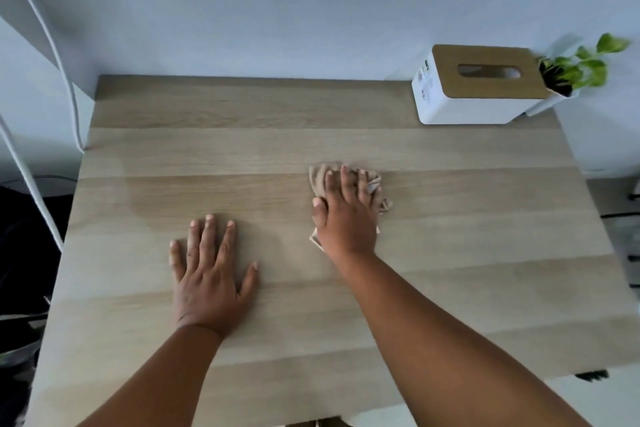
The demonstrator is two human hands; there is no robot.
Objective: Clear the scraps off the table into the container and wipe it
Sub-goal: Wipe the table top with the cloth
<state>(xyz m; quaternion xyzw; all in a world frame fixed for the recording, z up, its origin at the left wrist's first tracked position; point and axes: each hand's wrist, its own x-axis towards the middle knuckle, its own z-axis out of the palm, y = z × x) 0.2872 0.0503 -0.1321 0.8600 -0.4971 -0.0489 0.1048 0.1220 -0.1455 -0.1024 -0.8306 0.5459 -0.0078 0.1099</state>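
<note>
Right hand point(346, 215) flat on cloth point(320, 180), left hand point(207, 274) on table point(450, 218), tissue box point(478, 87) far corner

beige cloth point(320, 180), pale wood-grain table point(242, 149), perhaps damp-streaked

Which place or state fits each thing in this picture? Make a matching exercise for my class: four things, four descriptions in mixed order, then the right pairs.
Things:
1. left hand
2. right hand
3. tissue box
4. plant

Descriptions:
A. far right corner, against the wall
B. flat on bare table
C. beside the box, green leaves
D. pressing a beige cloth

Pairs: 1-B, 2-D, 3-A, 4-C
</note>
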